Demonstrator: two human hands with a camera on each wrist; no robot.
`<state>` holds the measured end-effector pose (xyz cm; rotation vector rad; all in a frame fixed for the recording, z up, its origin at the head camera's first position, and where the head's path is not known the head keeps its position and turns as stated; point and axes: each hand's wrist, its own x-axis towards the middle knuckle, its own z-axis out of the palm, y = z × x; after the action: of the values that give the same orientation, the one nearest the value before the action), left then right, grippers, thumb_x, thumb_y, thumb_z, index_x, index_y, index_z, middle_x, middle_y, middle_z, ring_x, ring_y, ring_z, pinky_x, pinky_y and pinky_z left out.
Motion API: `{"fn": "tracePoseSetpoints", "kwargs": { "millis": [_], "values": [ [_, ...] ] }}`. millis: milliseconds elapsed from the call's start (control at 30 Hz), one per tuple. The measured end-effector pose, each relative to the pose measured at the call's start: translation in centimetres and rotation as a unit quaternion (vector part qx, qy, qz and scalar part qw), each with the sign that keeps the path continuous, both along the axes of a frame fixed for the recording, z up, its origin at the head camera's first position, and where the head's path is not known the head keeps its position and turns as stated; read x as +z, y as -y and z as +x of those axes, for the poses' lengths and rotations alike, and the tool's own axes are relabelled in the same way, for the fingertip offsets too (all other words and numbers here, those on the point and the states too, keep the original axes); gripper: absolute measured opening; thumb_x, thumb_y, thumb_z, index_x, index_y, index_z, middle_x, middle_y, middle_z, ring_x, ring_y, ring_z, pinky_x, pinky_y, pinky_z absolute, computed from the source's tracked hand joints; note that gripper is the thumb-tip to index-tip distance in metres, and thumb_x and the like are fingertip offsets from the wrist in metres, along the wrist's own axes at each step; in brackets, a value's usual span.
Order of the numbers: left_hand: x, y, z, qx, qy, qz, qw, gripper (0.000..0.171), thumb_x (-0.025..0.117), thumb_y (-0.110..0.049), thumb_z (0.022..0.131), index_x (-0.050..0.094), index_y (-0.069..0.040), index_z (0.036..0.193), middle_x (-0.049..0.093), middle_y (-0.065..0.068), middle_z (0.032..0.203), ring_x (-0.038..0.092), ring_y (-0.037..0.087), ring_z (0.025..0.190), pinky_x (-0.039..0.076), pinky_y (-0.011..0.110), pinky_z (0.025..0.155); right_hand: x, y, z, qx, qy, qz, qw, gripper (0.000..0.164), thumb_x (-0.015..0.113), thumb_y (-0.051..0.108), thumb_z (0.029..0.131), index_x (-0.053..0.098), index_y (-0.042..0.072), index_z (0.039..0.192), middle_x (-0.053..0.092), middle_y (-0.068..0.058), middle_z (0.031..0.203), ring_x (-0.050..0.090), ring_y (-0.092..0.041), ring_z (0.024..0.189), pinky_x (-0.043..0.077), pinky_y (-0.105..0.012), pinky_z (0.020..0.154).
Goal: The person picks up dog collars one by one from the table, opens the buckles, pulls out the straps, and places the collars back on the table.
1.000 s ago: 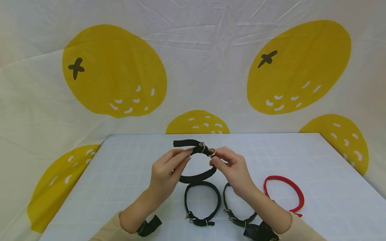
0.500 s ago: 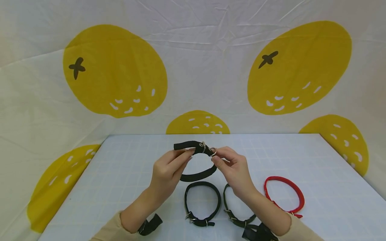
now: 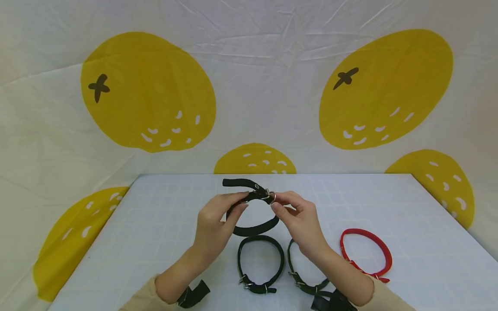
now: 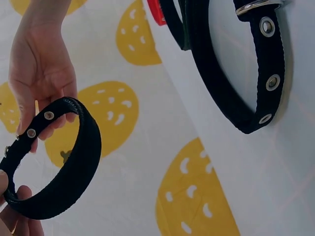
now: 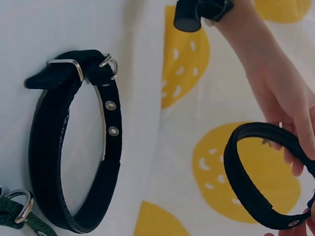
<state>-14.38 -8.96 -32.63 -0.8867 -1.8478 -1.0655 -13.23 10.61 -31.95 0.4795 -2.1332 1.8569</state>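
In the head view a black collar [image 3: 256, 229] is held up above the far half of the table, its loose strap end sticking out to the left. My left hand [image 3: 213, 220] pinches the band left of the buckle between thumb and fingers. Beside the metal ring, my right hand [image 3: 302, 221] pinches the collar's right side. Metal eyelets show along the strap of this collar [image 4: 91, 147] in the left wrist view. Fingers of both hands hide parts of the buckle area.
On the white table [image 3: 128, 242] a second black collar [image 3: 281, 259] lies buckled in a loop. Right of it are a dark green collar [image 3: 311, 288], partly behind my right forearm, and a red collar [image 3: 385, 250]. A cloth with yellow fruit shapes [image 3: 148, 90] hangs behind.
The held collar's loose strap end has lifted slightly and its buckle has shifted a little right. My left thumb has moved down, away from the fingers. The collars on the table stay put.
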Motion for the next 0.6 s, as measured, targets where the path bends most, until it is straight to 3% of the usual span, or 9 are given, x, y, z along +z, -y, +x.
{"fn": "tracePoseSetpoints", "kwargs": {
  "millis": [200,267,400,600],
  "values": [
    [-0.2,0.4,0.2,0.005,0.11,0.0,0.994,0.03,0.073,-0.004,0.079,0.067,-0.003,0.108,0.069,0.003,0.102,0.062,0.013,0.086,0.052,0.024,0.071,-0.2,-0.2,-0.1,0.001,0.011,0.013,1.0,0.019,0.065,0.001,0.085,0.068,-0.001,0.104,0.064,-0.008,0.097,0.057,-0.017,0.09,0.05,-0.029,0.083],
    [-0.2,0.5,0.3,-0.005,0.163,0.007,0.9865,0.03,0.072,-0.006,0.08,0.067,-0.006,0.109,0.069,0.001,0.103,0.062,0.011,0.087,0.053,0.026,0.071,-0.3,-0.3,-0.2,0.004,0.01,0.017,1.0,0.019,0.065,0.001,0.085,0.068,0.0,0.104,0.064,-0.008,0.096,0.057,-0.017,0.089,0.05,-0.029,0.082],
    [-0.2,0.7,0.3,-0.016,0.264,0.017,0.9642,0.027,0.07,-0.012,0.083,0.068,-0.011,0.11,0.068,-0.003,0.102,0.062,0.008,0.087,0.053,0.028,0.075,-0.7,-0.6,-0.3,0.007,0.009,0.031,0.999,0.018,0.065,0.001,0.085,0.069,0.0,0.103,0.065,-0.007,0.094,0.057,-0.016,0.087,0.051,-0.029,0.08],
    [-0.4,1.1,0.2,-0.021,0.314,0.044,0.9481,0.022,0.068,-0.013,0.085,0.068,-0.011,0.107,0.067,-0.002,0.099,0.06,0.009,0.089,0.052,0.032,0.079,-1.1,-0.9,-0.4,0.01,0.01,0.046,0.999,0.019,0.066,0.0,0.084,0.068,-0.001,0.103,0.064,-0.009,0.094,0.058,-0.013,0.086,0.051,-0.026,0.077]
  ]
}}
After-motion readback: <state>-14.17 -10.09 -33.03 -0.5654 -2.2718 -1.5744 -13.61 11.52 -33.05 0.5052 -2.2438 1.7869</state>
